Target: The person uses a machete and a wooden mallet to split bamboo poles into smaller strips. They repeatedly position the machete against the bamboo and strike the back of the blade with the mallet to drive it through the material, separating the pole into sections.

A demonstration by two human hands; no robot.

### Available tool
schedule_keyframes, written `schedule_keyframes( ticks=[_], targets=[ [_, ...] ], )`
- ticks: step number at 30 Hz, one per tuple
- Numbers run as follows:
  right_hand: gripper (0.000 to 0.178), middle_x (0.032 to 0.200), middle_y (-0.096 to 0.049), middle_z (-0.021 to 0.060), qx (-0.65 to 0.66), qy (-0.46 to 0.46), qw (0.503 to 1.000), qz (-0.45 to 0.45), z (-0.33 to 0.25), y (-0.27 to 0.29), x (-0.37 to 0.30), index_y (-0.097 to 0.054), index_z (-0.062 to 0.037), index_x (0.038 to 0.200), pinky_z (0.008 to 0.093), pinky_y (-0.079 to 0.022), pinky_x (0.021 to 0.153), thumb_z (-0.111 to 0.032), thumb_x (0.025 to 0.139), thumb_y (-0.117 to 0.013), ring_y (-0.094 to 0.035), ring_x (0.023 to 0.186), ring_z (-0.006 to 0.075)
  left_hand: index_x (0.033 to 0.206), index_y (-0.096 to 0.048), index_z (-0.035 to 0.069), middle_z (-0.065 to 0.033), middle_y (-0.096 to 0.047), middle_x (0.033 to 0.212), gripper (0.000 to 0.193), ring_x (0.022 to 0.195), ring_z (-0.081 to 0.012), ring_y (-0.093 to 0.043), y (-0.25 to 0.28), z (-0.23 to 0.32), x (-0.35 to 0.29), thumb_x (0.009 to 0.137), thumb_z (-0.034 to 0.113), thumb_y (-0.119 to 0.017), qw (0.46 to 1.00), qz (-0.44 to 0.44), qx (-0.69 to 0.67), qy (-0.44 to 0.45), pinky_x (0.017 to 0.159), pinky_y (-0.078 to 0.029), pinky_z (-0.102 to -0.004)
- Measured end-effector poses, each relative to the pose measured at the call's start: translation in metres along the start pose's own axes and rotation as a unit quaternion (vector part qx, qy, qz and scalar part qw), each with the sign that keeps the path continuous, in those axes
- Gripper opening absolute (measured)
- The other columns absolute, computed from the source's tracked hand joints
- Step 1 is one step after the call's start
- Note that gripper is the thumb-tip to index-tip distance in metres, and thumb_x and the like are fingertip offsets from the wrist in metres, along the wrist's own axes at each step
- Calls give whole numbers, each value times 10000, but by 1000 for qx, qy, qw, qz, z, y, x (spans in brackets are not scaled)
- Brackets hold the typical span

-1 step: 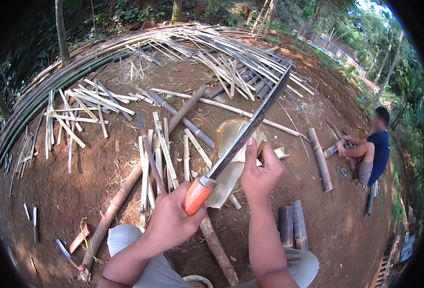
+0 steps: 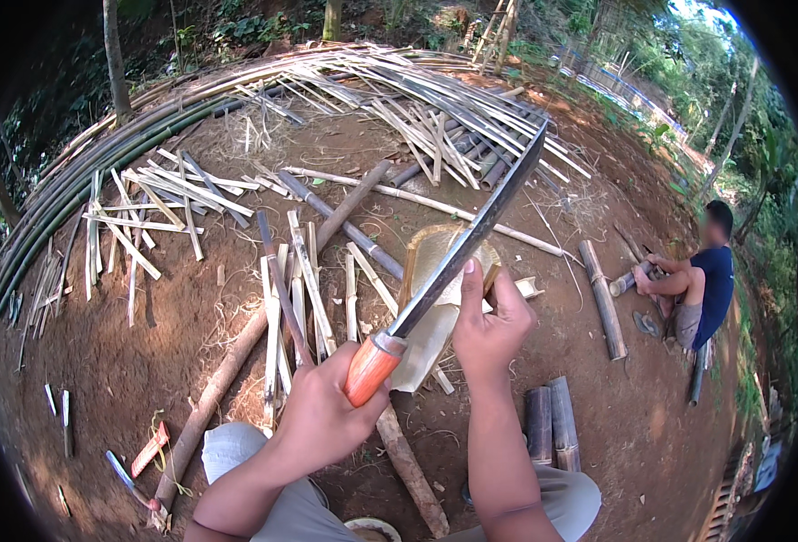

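Clasping a long knife [image 2: 444, 273] by its orange handle [image 2: 374, 370] in the left grip [image 2: 331, 396], with the blade [image 2: 498, 200] slanting up rightward. With the right grip [image 2: 497, 318] thumb-up beside the blade, cannot tell whether clasping the split bamboo piece [image 2: 431, 256] behind. Farther out, on to pale strips [image 2: 310, 280] on brown soil [image 2: 638, 420] and a seated person [image 2: 715, 285].

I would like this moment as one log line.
left hand: gripping knife | right hand: beside blade, grip unclear | nearby: bamboo strips

Light grey trousers [image 2: 562, 499], paler over the left knee [image 2: 230, 444], are worn, with forearms [image 2: 505, 452] and fingers [image 2: 511, 296] bare.
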State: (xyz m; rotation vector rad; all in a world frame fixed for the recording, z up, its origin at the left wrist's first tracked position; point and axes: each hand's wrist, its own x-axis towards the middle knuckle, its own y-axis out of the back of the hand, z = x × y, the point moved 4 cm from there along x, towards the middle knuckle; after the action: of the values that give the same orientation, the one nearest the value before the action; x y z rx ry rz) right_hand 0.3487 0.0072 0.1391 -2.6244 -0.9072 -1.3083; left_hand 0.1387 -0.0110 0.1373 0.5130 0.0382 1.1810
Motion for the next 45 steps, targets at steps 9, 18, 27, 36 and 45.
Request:
schedule_keyframes(
  ticks=[9, 18, 27, 36, 45],
  targets=[
    [249, 864, -729, 210, 11, -8, 1000, 4, 4, 1, 0, -695, 99, 1149, 321, -544, 695, -49, 950, -703, -718, 766, 192, 1075, -661, -1, -50, -612, 727, 216, 649, -100, -540, 4, 1, -1, 892, 93, -727, 999, -28, 10, 41, 619, -482, -310],
    [506, 1102, -707, 230, 82, -65, 990, -97, 5, 2, -5, -561, 77, 1376, 368, -533, 871, -234, 996, -685, -709, 1018, 250, 1075, -649, -8, -44, -605, 727, 205, 648, -91, -521, 12, 4, -1, 897, 71, -713, 997, -42, 6, 59, 614, -476, -306],
    [485, 1230, -510, 221, -100, -274, 950, -111, 115, 23, -258, -459, 46, 1371, 439, -429, 1006, -234, 999, -594, -539, 1119, 355, 1076, -641, 32, -191, -646, 672, 233, 637, -361, -699, 8, 5, -3, 865, 118, -694, 998, -38, 30, 44, 614, -532, -413],
    [599, 1306, -511, 235, -40, -144, 988, -32, 69, 13, -177, -423, 58, 1428, 442, -421, 994, -206, 947, -664, -511, 1208, 359, 1084, -650, -3, -18, -616, 837, 196, 770, -80, -535, 13, 1, -6, 910, 67, -705, 986, -95, 25, 131, 716, -487, -281],
    [262, 906, -696, 97, 124, -107, 986, -15, 13, 16, -34, -650, 56, 1141, 278, -474, 719, -185, 1053, -594, -584, 811, 106, 1096, -654, 7, -53, -626, 786, 220, 728, -96, -558, 7, 9, -14, 893, 64, -718, 994, -93, 1, 65, 680, -490, -293]
  ],
)
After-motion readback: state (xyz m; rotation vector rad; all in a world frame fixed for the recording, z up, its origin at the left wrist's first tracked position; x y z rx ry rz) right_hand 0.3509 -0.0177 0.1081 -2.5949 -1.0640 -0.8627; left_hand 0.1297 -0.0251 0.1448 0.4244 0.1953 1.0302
